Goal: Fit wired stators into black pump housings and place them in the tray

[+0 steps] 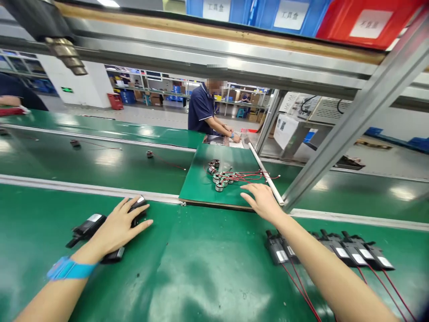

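Note:
My left hand (118, 225) lies flat with fingers spread on black housings (87, 226) on the green table, a blue strap on its wrist. My right hand (263, 199) reaches forward, fingers stretched out, onto the near edge of a green board (201, 183). Several small silver motors (220, 178) with red wires lie on that board just left of my fingertips. A row of black housings with red wires (351, 252) rests near my right forearm.
A white tube (264, 172) lies along the board's right edge beside a slanted metal post (348, 120). A person in a dark shirt (203, 109) works across the conveyor. Small parts (149, 154) lie on the belt. Bins sit overhead.

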The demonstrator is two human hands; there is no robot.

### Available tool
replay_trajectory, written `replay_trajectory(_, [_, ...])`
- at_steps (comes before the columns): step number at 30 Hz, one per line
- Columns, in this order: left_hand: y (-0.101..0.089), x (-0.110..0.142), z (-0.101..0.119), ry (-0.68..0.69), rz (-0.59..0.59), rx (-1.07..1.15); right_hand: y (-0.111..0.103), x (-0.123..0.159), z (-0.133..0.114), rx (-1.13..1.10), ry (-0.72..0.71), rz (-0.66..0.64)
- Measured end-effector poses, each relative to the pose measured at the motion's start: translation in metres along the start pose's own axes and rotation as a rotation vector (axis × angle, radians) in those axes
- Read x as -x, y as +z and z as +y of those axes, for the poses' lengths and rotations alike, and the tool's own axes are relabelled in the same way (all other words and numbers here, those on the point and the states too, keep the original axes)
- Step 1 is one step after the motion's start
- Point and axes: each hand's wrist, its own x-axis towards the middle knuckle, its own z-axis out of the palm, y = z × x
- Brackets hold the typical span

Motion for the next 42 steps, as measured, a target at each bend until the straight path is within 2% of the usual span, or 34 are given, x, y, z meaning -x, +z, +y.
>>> replay_trajectory(2, [0.007,0.011,0.016,0.084,-0.01,0.006,0.006,-0.016,-0.005,0.03,-0.022,-0.001])
replay_trajectory(5, [0.013,0.028,0.055,0.239,-0.075,0.053,0.014,-0.039,-0.02,0.063,-0.125,-0.022])
replay_trajectory(9, [0.005,0.037,0.111,0.44,-0.202,0.15,0.026,-0.061,-0.041,0.099,-0.202,-0.039])
replay_trajectory(11, [-0.005,0.038,0.127,0.44,-0.194,0.182,0.032,-0.068,-0.045,0.111,-0.181,-0.036])
replay_trajectory(14, [-0.024,0.044,0.133,0.222,-0.14,0.151,0.035,-0.067,-0.044,0.106,-0.169,-0.053])
replay_trajectory(17, [-0.037,0.058,0.127,-0.024,-0.231,0.01,0.026,-0.05,-0.048,0.081,-0.22,-0.109])
replay_trajectory(19, [-0.04,0.068,0.123,-0.081,-0.335,-0.081,0.013,-0.029,-0.056,0.012,-0.251,-0.171])
replay_trajectory(23, [-0.033,0.083,0.122,-0.018,-0.502,-0.075,-0.014,0.026,-0.08,-0.295,-0.267,-0.382])
replay_trajectory(26, [-0.028,0.086,0.128,0.054,-0.502,0.118,-0.025,0.061,-0.09,-0.373,-0.277,-0.524])
replay_trajectory(28, [-0.029,0.083,0.138,0.079,-0.461,0.291,-0.025,0.077,-0.09,-0.364,-0.267,-0.564])
replay_trajectory(33, [-0.039,0.073,0.178,0.068,-0.263,0.56,-0.014,0.094,-0.088,-0.441,-0.136,-0.497])
replay_trajectory(35, [-0.037,0.07,0.195,0.05,-0.236,0.632,-0.008,0.097,-0.092,-0.43,-0.05,-0.448])
replay_trajectory(38, [-0.022,0.071,0.213,0.049,-0.268,0.692,0.002,0.099,-0.098,-0.33,0.021,-0.409])
replay_trajectory(42, [0.006,0.077,0.223,0.07,-0.32,0.735,0.003,0.099,-0.093,-0.317,-0.002,-0.375])
